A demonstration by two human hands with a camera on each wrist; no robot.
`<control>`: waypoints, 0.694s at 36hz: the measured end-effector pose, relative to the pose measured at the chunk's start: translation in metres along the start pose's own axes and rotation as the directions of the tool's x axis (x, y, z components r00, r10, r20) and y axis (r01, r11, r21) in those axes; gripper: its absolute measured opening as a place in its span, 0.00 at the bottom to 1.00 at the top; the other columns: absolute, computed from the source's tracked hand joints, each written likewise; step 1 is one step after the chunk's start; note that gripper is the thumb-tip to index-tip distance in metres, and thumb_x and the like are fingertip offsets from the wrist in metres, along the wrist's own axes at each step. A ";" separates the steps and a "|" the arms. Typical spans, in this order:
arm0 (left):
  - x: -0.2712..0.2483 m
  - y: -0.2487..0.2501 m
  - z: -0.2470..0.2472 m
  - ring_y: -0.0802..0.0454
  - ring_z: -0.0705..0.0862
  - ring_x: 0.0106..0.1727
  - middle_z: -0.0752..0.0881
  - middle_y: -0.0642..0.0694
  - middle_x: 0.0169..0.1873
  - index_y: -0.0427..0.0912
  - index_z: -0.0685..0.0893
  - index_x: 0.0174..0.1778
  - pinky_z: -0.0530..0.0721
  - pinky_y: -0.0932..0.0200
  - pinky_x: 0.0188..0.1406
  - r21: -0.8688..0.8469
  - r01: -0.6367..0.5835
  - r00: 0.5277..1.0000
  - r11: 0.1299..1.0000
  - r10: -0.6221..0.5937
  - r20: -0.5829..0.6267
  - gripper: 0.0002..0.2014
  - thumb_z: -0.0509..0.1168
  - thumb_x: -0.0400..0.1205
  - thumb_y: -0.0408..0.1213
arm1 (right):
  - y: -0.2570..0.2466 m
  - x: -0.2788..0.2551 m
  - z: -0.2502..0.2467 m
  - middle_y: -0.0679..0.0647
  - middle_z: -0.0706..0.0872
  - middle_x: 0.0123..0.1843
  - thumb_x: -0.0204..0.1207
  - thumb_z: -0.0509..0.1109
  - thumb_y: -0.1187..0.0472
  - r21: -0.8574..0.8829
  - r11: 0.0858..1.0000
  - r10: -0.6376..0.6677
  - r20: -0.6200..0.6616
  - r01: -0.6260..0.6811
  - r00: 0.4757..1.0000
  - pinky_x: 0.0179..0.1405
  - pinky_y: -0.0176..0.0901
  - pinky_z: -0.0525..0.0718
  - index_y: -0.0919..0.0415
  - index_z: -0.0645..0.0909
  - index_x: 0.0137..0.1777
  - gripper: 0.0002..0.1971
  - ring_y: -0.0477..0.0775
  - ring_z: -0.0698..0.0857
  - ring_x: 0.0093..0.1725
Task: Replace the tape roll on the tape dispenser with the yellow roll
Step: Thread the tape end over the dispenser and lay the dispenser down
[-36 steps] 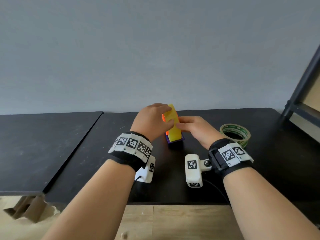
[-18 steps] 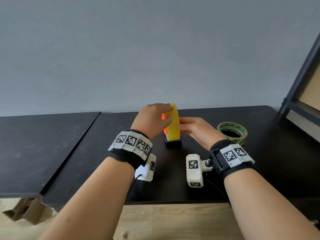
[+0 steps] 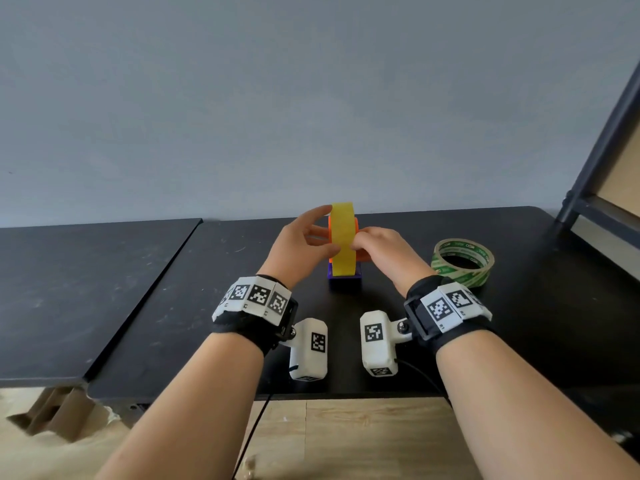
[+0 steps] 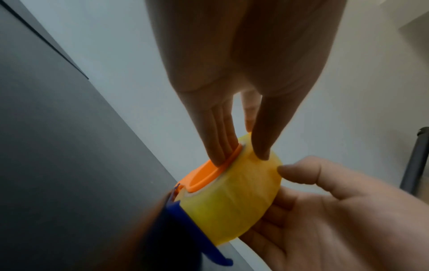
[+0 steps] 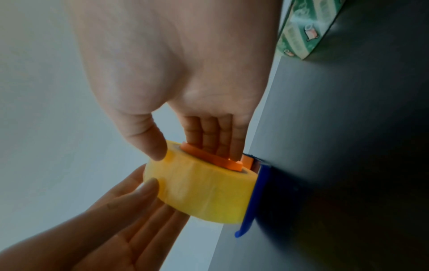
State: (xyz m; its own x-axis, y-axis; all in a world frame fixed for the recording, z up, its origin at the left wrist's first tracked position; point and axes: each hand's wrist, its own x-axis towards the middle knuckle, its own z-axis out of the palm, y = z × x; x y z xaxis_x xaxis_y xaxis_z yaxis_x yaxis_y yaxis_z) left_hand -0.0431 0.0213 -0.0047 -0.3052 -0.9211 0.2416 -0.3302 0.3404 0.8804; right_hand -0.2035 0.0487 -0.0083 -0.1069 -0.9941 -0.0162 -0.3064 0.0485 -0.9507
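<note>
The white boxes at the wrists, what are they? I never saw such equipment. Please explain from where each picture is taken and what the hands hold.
They are cameras, one strapped to each wrist of a person; a third is worn on the head. One picture looks down from there, two look along the hands. On the table stands a dispenser with a yellow roll on its orange hub; a green roll lies nearby. The left hand touches the yellow roll with straight fingers; the right hand grips it.

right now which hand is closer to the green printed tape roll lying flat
Right. The right hand sits just left of the green printed tape roll; the left hand is farther, across the yellow tape roll.
</note>
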 end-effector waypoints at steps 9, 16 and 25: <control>-0.001 -0.002 0.001 0.59 0.88 0.42 0.88 0.52 0.44 0.54 0.73 0.77 0.85 0.61 0.55 -0.045 0.014 1.000 0.999 -0.014 0.011 0.32 0.73 0.77 0.31 | -0.009 -0.002 0.004 0.60 0.88 0.57 0.79 0.63 0.55 0.029 0.997 0.067 -0.034 -0.066 0.997 0.57 0.50 0.79 0.64 0.84 0.60 0.16 0.58 0.85 0.58; -0.001 -0.002 0.005 0.50 0.90 0.49 0.90 0.49 0.45 0.54 0.74 0.77 0.86 0.52 0.61 -0.103 0.030 1.000 0.994 -0.031 -0.006 0.31 0.72 0.78 0.33 | 0.002 -0.010 0.002 0.56 0.89 0.56 0.76 0.65 0.65 0.008 1.000 0.001 0.000 -0.001 1.000 0.59 0.46 0.81 0.61 0.85 0.59 0.14 0.51 0.86 0.56; 0.003 0.002 0.003 0.46 0.91 0.50 0.91 0.42 0.47 0.50 0.73 0.78 0.88 0.55 0.56 -0.166 0.063 0.998 0.984 -0.063 0.005 0.29 0.70 0.80 0.32 | 0.002 -0.010 0.004 0.51 0.89 0.54 0.80 0.65 0.59 0.046 0.999 -0.005 0.003 0.005 1.000 0.46 0.35 0.77 0.58 0.84 0.61 0.13 0.44 0.86 0.52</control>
State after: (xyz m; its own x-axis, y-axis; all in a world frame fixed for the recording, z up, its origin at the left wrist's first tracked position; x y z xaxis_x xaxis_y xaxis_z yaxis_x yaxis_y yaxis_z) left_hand -0.0476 0.0201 -0.0036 -0.2880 -0.9398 0.1840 -0.1959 0.2459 0.9493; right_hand -0.1993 0.0583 -0.0114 -0.1025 -0.9947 -0.0125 -0.2634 0.0393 -0.9639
